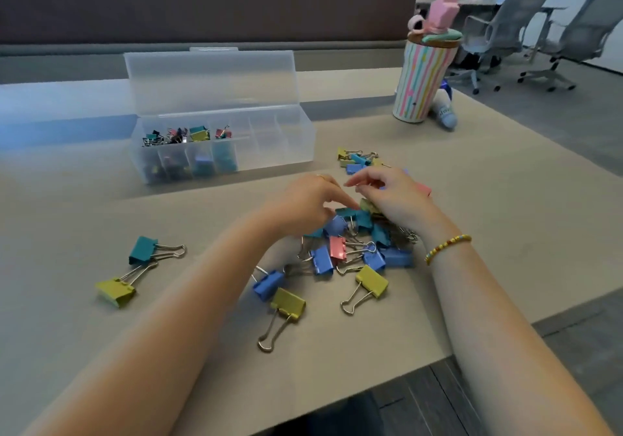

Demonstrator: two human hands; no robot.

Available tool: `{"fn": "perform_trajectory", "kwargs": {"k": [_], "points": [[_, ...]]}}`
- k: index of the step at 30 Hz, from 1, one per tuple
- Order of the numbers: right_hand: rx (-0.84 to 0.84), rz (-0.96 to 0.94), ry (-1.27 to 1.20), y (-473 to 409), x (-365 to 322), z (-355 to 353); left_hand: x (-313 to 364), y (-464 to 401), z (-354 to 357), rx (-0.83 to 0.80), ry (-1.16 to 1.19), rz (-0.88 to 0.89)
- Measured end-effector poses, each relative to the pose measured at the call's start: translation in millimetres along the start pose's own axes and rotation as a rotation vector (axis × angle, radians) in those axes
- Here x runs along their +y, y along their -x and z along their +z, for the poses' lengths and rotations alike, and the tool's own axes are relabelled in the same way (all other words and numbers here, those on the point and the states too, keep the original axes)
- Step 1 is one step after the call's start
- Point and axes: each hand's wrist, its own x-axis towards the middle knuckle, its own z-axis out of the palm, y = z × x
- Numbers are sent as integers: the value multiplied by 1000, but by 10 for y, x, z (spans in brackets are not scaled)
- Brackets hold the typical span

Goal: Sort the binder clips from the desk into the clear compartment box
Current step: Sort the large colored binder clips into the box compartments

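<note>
Over the clip pile (350, 247), both hands' grasp unclear; box (222, 139) lies crosswise.

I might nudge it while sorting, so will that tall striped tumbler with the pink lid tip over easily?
The tall striped tumbler with the pink lid probably tips rather than slides: it looks narrow-based with a bulky top. It would likely roll once down, being round. It stands far from both hands, so a bump seems unlikely.

Striped tumbler (422, 81), two office chairs (499, 27)
</note>
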Motion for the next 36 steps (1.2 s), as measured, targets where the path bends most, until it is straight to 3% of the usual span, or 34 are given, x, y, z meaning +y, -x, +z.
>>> {"fn": "perform_trajectory", "kwargs": {"k": [5, 10, 15, 21, 26, 28, 31, 36], "points": [[67, 87, -61, -10, 75, -98, -106, -137, -36, -78, -82, -25], [6, 107, 94, 14, 107, -100, -228, -156, -64, -35, -78, -88], [196, 162, 210, -25, 180, -145, -250, -144, -79, -6, -76, -111], [-16, 98, 340, -4, 111, -80, -178, -205, 9, -70, -213, -109], [193, 120, 290, -62, 166, -70, -111, -208, 52, 61, -363, -191], [167, 100, 381, -91, 186, -63, -98, -235, 59, 76, -410, -219], [58, 85, 529, -107, 174, -43, -93, -279, 79, -27, -360, -254], [114, 130, 546, -221, 91, -107, -177, -425, -10, -63, -286, -214]]}}
